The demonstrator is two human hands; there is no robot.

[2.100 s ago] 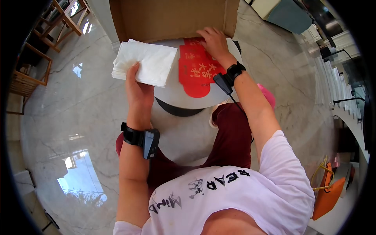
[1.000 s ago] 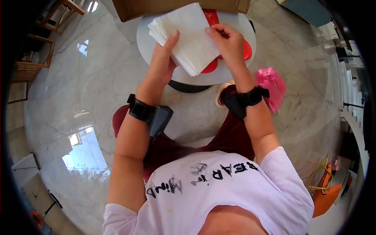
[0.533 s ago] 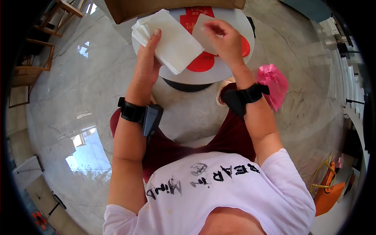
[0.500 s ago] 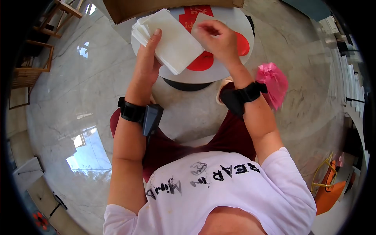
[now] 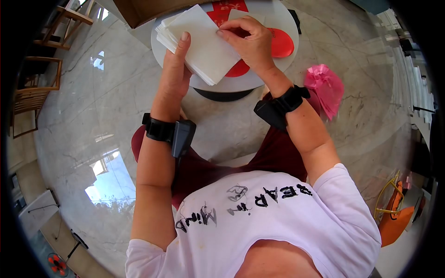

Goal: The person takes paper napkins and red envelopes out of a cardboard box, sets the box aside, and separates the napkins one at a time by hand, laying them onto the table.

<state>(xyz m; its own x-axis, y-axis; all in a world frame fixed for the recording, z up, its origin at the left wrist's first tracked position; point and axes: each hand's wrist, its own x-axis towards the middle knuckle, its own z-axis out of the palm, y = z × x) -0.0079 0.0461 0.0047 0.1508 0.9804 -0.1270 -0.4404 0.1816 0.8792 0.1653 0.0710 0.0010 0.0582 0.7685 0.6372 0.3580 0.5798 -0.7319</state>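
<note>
A stack of white paper (image 5: 208,44) is held up over the counter (image 5: 232,85), its sheets slightly fanned at the left end. Its long axis slants from far left to near right, so one long edge faces right.

The left hand (image 5: 177,60) is clamped on the stack from the near-left side, thumb flat on top; the fingers beneath are hidden. The right hand (image 5: 250,42) is at the opposite long edge, thumb and forefinger nearly together there. I cannot tell whether this grip has a sheet between its tips. The stack lies immediately left of the right hand, making this the nearer hand to that exposed edge.

Beneath and beyond are red paper pieces (image 5: 228,6): one rounded red flap (image 5: 281,43) shows right of the right hand, another below the stack's near-right edge. A pale sheet (image 5: 238,15) lies over the red on the far side of the right hand.

A cardboard box (image 5: 141,13) limits room at far left. The counter's rim curves round the near side, close to the stack's near corner, and there is more room toward the right. A pink bag (image 5: 324,88) lies beyond that rim, near right.
</note>
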